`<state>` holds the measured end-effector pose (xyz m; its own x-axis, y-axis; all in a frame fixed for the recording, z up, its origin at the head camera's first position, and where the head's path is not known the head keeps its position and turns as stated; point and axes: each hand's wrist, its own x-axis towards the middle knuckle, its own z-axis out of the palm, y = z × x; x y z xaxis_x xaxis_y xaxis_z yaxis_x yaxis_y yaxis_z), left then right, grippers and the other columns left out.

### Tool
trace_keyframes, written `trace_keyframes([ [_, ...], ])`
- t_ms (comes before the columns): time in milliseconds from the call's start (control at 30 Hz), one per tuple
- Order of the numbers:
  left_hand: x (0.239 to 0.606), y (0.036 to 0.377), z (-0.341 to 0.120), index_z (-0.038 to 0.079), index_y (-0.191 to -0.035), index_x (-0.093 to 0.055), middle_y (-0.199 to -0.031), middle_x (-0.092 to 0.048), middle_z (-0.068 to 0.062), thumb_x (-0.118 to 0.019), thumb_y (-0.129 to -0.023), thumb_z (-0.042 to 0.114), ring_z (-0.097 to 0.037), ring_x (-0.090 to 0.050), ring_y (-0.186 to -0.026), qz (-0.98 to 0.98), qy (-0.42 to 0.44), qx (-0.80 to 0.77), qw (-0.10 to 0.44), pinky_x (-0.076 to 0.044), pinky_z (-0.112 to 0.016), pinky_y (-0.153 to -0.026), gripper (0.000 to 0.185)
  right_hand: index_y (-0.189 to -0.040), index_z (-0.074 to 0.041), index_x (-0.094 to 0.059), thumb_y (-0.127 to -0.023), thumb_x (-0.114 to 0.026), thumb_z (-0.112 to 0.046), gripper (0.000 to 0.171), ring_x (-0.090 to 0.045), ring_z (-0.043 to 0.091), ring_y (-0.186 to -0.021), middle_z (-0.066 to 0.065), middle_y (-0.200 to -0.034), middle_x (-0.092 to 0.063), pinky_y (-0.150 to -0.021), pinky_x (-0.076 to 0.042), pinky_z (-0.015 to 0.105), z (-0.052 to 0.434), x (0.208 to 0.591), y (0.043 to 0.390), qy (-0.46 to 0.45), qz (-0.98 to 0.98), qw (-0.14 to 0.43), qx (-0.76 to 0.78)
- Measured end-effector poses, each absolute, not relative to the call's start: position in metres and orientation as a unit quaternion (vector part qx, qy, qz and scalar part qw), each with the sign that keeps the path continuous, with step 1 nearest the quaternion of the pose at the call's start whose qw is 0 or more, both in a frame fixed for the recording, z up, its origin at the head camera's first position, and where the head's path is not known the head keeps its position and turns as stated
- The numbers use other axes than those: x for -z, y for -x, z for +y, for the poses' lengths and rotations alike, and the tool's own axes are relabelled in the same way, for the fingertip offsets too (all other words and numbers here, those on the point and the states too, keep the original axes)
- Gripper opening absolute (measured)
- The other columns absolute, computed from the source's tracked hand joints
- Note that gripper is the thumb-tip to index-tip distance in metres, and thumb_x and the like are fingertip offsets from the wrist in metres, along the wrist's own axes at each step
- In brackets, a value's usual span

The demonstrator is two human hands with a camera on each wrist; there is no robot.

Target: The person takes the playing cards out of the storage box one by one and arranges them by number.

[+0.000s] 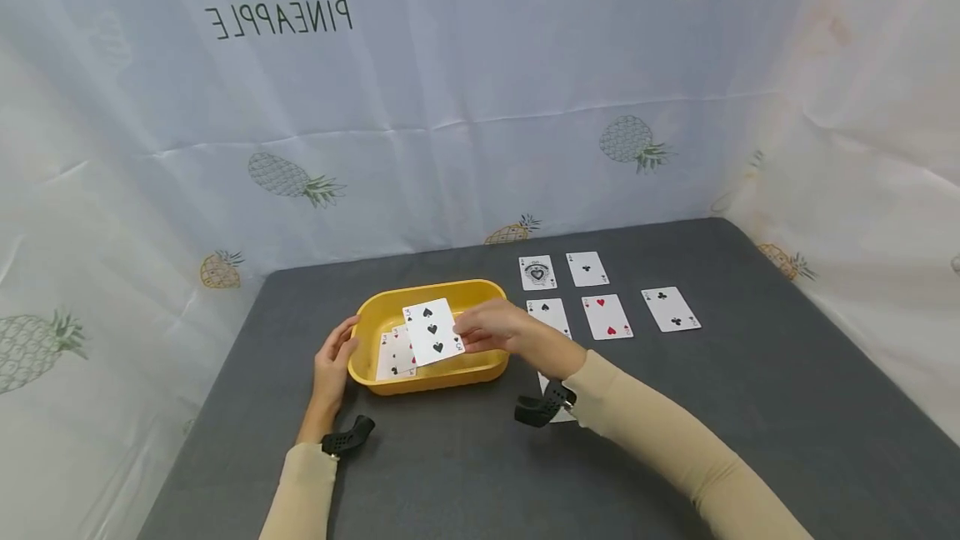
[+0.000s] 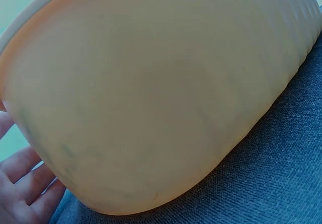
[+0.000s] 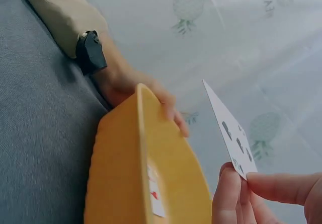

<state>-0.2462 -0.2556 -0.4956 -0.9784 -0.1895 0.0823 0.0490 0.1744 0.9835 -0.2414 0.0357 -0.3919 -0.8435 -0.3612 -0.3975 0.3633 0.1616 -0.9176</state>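
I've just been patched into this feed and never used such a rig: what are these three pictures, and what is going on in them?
No machine here: a person works with bare hands, wearing three cameras. The head view looks down at a grey table. Each wrist view looks at that hand's work. The left hand rests against the end of a yellow tub, which fills the left wrist view. The right hand pinches a three of spades over the tub. More cards lie inside it, and others lie face up in rows on the table.

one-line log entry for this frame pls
right hand: pinches three of spades over yellow tub | left hand: touches tub
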Motion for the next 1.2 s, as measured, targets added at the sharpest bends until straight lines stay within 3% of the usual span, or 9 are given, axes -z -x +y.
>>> trace_keyframes([
  [200, 0.496, 0.246, -0.256, 0.006, -0.139, -0.048, -0.123, -0.052, 0.021, -0.047, -0.101, 0.018, 0.017, -0.047, -0.109, -0.765, -0.044, 0.635, 0.097, -0.040, 0.001, -0.088, 0.040, -0.119, 0.007, -0.059, -0.090, -0.061, -0.007, 0.032, -0.060, 0.007, -0.061, -0.001, -0.072, -0.061, -0.062, -0.056, 0.018, 0.073, 0.380, 0.237, -0.026, 0.709, 0.279, 0.648],
  [433, 0.495, 0.244, -0.256, 0.007, -0.139, -0.048, -0.134, -0.052, 0.007, -0.047, -0.101, 0.019, 0.015, -0.046, -0.110, -0.768, -0.054, 0.631, 0.095, -0.039, 0.002, -0.088, 0.040, -0.125, 0.011, -0.051, -0.092, -0.058, -0.007, 0.039, -0.059, 0.004, -0.062, -0.004, -0.071, -0.060, -0.062, -0.055, 0.017, 0.124, 0.384, 0.232, -0.023, 0.719, 0.267, 0.642],
  [800, 0.494, 0.245, -0.254, 0.004, -0.140, -0.047, -0.138, -0.051, -0.001, -0.047, -0.101, 0.020, 0.016, -0.047, -0.109, -0.768, -0.040, 0.632, 0.098, -0.040, 0.001, -0.087, 0.042, -0.114, 0.010, -0.056, -0.092, -0.058, -0.010, 0.029, -0.061, 0.003, -0.067, -0.006, -0.076, -0.061, -0.067, -0.057, 0.019, 0.199, 0.422, 0.206, -0.027, 0.757, 0.260, 0.599],
  [1033, 0.494, 0.245, -0.255, 0.005, -0.139, -0.049, -0.130, -0.052, 0.009, -0.047, -0.101, 0.019, 0.014, -0.048, -0.109, -0.763, -0.043, 0.638, 0.096, -0.040, 0.000, -0.087, 0.040, -0.112, 0.012, -0.058, -0.092, -0.058, -0.010, 0.030, -0.060, 0.004, -0.067, -0.006, -0.075, -0.060, -0.067, -0.057, 0.020, 0.236, 0.443, 0.191, -0.050, 0.774, 0.256, 0.577],
  [1200, 0.494, 0.244, -0.255, 0.005, -0.139, -0.047, -0.137, -0.051, -0.003, -0.047, -0.101, 0.021, 0.015, -0.048, -0.108, -0.765, -0.042, 0.636, 0.093, -0.041, 0.000, -0.086, 0.041, -0.107, 0.010, -0.061, -0.092, -0.058, -0.010, 0.026, -0.060, 0.004, -0.068, -0.005, -0.075, -0.061, -0.067, -0.057, 0.021, 0.254, 0.448, 0.185, -0.052, 0.779, 0.261, 0.568],
])
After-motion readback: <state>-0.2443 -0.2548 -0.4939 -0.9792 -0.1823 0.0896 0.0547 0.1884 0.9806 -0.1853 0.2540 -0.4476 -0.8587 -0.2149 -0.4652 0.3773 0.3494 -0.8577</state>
